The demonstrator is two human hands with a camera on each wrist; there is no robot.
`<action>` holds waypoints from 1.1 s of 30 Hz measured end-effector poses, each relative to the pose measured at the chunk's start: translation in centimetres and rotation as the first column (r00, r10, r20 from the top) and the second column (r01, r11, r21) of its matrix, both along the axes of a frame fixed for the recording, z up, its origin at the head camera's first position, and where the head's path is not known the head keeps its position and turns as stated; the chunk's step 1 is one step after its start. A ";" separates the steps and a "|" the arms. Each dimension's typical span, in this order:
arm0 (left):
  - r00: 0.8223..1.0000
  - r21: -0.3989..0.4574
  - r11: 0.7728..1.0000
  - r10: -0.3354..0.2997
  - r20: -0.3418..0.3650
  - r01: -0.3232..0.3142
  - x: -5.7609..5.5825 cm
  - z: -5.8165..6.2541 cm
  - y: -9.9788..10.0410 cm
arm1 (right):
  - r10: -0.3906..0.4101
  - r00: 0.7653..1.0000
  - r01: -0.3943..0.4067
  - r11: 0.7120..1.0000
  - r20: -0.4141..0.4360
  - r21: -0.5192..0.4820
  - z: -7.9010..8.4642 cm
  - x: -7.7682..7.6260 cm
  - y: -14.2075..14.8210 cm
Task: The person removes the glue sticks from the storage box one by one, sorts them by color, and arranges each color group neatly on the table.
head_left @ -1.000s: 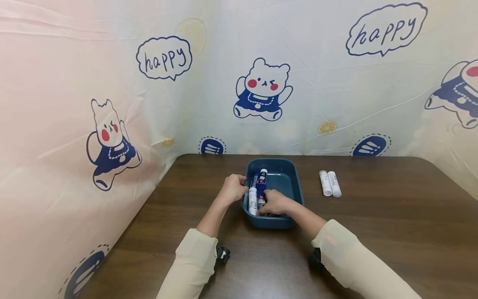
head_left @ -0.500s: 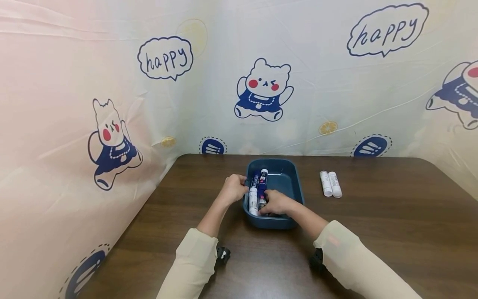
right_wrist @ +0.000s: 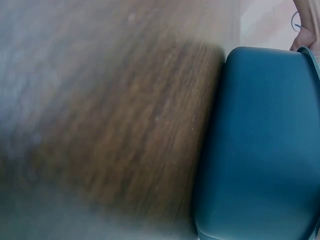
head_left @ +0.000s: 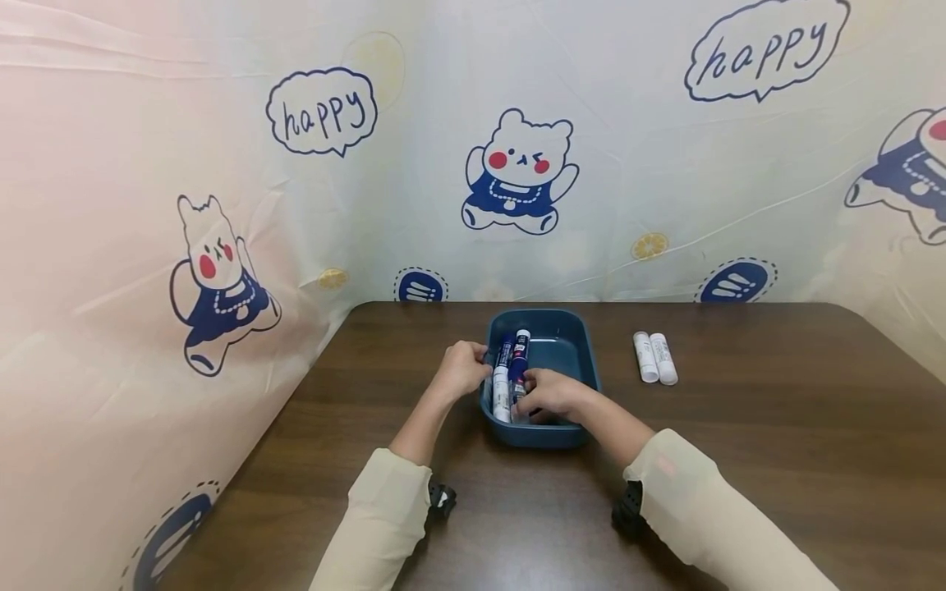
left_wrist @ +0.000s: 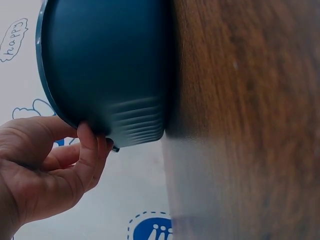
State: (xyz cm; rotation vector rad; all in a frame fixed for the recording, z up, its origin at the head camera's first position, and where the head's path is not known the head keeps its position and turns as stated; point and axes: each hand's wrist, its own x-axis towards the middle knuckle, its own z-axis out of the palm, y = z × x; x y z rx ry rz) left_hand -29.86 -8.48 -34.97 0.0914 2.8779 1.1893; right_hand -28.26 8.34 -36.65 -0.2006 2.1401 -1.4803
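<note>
A dark blue plastic bin stands on the table. My left hand pinches its left rim, fingers against the outer wall and thumb at the edge in the left wrist view. Along the bin's left side lie slim tubes: a white tube near the front, a dark blue tube behind it, and a blue tube with a white end to their right. My right hand reaches inside, thumb and fingertips around a blue tube with a clear end, partly hidden by the fingers. The right wrist view misses that hand.
Two white tubes lie side by side on the brown wooden table, right of the bin. A printed curtain hangs behind and to the left. The bin's right half shows its bare floor.
My right hand has shifted slightly right, and more of the tube at its fingertips shows. My left hand stays at the rim. The head view has tilted a little.
</note>
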 end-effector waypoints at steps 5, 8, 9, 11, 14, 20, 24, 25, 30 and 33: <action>1.000 0.003 1.000 -0.005 0.002 0.005 0.0 0.0 -0.1 | -0.017 0.999 0.021 0.994 0.046 -0.103 -0.2 -0.1 0.0; 1.000 0.011 1.000 -0.002 0.008 0.002 0.0 -0.1 -0.1 | -0.028 0.998 0.037 0.988 0.064 -0.151 -0.3 -0.2 0.0; 1.000 0.013 1.000 -0.001 0.009 0.001 0.0 -0.1 -0.1 | -0.033 0.997 0.043 0.986 0.066 -0.162 -0.3 -0.2 0.0; 1.000 0.013 1.000 0.001 0.011 -0.001 0.0 -0.1 -0.1 | -0.047 0.996 0.061 0.980 0.074 -0.191 -0.3 -0.2 0.0; 1.000 0.015 1.000 -0.002 0.016 0.002 0.0 -0.1 -0.2 | -0.062 0.995 0.079 0.967 0.079 -0.241 -0.1 -0.2 0.0; 1.000 0.019 1.000 -0.001 0.017 0.001 0.0 0.0 -0.2 | -0.072 0.996 0.086 0.946 0.055 -0.314 -0.1 -0.2 0.1; 1.000 0.013 1.000 -0.003 0.006 0.003 0.0 0.0 -0.2 | -0.066 0.998 0.069 0.945 0.021 -0.320 0.0 -0.1 0.1; 1.000 0.013 1.000 -0.004 0.004 0.004 0.0 -0.1 -0.2 | -0.065 0.998 0.065 0.944 0.013 -0.322 0.1 0.0 0.1; 1.000 0.014 1.000 -0.004 0.009 0.004 -0.1 -0.1 -0.2 | -0.060 0.998 0.052 0.937 -0.013 -0.345 0.4 0.2 0.2; 1.000 0.014 1.000 -0.001 0.013 0.000 -0.1 -0.2 -0.2 | -0.055 0.998 0.044 0.926 -0.019 -0.374 0.5 0.2 0.2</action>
